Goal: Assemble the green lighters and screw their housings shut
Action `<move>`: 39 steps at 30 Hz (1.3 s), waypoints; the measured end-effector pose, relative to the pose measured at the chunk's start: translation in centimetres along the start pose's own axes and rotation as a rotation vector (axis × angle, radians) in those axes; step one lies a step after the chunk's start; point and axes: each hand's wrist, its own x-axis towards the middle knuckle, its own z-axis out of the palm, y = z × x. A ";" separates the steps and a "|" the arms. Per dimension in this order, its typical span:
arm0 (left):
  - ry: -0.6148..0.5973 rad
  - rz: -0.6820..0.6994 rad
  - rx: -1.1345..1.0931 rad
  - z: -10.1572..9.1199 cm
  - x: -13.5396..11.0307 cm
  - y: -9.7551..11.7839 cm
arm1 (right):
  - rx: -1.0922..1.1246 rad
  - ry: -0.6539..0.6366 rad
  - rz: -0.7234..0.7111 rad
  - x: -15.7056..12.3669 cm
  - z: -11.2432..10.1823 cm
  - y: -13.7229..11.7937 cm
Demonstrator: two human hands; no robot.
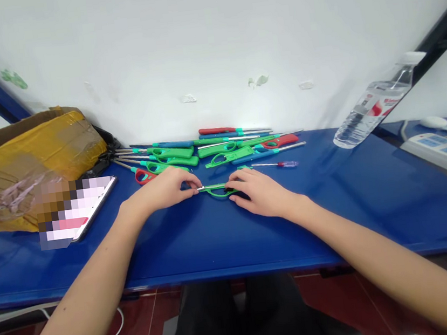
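You held the green lighter [217, 190] just before the lighter pile [208, 148]: left hand [161, 192] pinching its metal tube, right hand [259, 191] clasping the handle. It looked light, stiff and slim; the handle gave the surest grip.

Reaching forward with 2 bare forearms, converging toward the middle. Left hand [165, 190] lying palm down, fingers curling inward, fingertips [193, 184] pinching together. Right hand [261, 191] resting palm down, wrist angling inward, fingers [237, 184] bending and pressing downward.
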 end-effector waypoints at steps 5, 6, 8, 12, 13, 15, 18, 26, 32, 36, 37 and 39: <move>0.033 0.006 -0.005 0.1 0.0 0.2 | 0.025 0.005 -0.005 0.0 0.0 0.0; 0.042 0.010 -0.003 0.2 0.1 0.2 | 0.026 0.005 -0.004 0.0 -0.1 0.0; 0.052 0.017 0.004 0.3 0.1 0.0 | 0.021 -0.001 -0.001 0.0 -0.1 0.0; 0.059 0.036 0.015 0.6 0.1 -0.4 | 0.005 -0.014 0.001 0.1 0.0 0.0; 0.061 0.042 0.015 0.7 0.1 -0.5 | 0.004 -0.014 -0.002 0.1 0.0 0.1; 0.057 0.048 0.011 0.7 0.1 -0.6 | 0.010 -0.012 -0.012 0.1 0.1 0.3; 0.035 0.065 0.003 0.7 0.2 -0.5 | 0.032 -0.014 -0.025 0.0 0.0 0.7; 0.068 0.114 0.067 1.7 0.4 -0.2 | 0.059 -0.053 0.001 -0.3 -0.7 1.4; 0.074 0.110 0.089 2.0 0.5 -0.3 | 0.077 -0.061 0.000 -0.3 -0.9 1.6; 0.043 0.109 0.084 1.7 0.4 -0.3 | 0.074 -0.063 0.001 -0.3 -0.8 1.8; 0.032 0.107 0.089 1.7 0.4 -0.3 | 0.072 -0.064 0.002 -0.3 -0.8 1.8; 0.019 0.095 0.103 1.6 0.3 -0.2 | 0.069 -0.066 0.005 -0.3 -0.8 1.9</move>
